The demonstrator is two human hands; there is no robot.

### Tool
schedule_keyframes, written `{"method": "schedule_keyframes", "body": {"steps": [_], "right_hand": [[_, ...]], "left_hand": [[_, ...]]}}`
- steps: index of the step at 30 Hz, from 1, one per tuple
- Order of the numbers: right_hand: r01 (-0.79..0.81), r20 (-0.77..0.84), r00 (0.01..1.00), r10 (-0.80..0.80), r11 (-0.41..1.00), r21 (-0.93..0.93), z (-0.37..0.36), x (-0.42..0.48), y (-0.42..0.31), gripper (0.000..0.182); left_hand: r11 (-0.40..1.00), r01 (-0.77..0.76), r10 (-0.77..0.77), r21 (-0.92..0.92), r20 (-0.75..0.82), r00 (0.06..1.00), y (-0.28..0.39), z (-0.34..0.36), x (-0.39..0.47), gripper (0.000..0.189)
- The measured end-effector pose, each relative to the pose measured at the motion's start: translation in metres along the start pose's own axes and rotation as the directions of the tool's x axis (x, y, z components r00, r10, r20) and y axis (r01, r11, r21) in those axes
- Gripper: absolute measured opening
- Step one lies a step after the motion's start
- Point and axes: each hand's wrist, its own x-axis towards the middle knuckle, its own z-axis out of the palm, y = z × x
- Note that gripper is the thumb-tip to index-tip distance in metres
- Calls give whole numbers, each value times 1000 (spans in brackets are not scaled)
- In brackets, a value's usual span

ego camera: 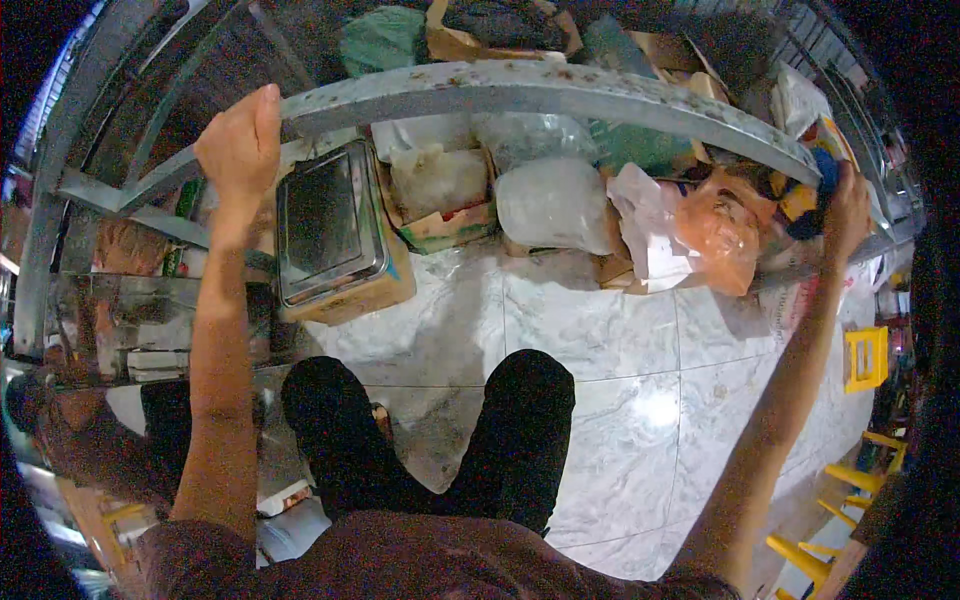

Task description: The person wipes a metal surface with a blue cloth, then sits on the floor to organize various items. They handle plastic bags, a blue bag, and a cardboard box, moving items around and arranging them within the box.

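A grey metal bar (pixel 510 86), part of a frame with brown rust spots on it, crosses in front of me. My left hand (pixel 240 146) is closed around the bar near its left end. At the bar's right end, my right hand (pixel 851 206) holds a dark blue cloth (pixel 825 171) against the metal. A yellow patch shows beside that cloth; whether it belongs to it I cannot tell. My right fingers are partly hidden by the cloth and the bar.
Below the bar stand a box with a shiny metal lid (pixel 322 217), an open carton (pixel 442 191), a clear plastic bag (pixel 555 206) and an orange plastic bag (pixel 724 229). Marbled tiles (pixel 592 330) cover the floor. A yellow plastic stool (pixel 866 360) is at the right.
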Motion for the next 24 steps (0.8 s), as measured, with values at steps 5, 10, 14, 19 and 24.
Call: {"method": "schedule_keyframes", "body": {"steps": [5,10,14,19,24], "right_hand": [[211,-377,881,-286,951,-228,39,4,37,40],[294,-615,746,-255,955,-40,-9,-27,-84,28],[387,-414,861,-294,908,159,-100,-77,-214,22],[487,-517,822,-238,765,422,-119,-92,-245,23],[547,-472,786,-398,804,233,-95,-73,-182,24]], "left_hand": [[999,-8,10,42,-50,999,3,8,-3,37],[1000,-9,8,-4,-111,994,5,9,0,34],[1000,-9,9,-3,-108,994,8,1,-4,33],[999,-1,-3,-53,-72,997,10,1,1,32],[997,-58,54,-59,-70,996,-11,8,-9,29]]}}
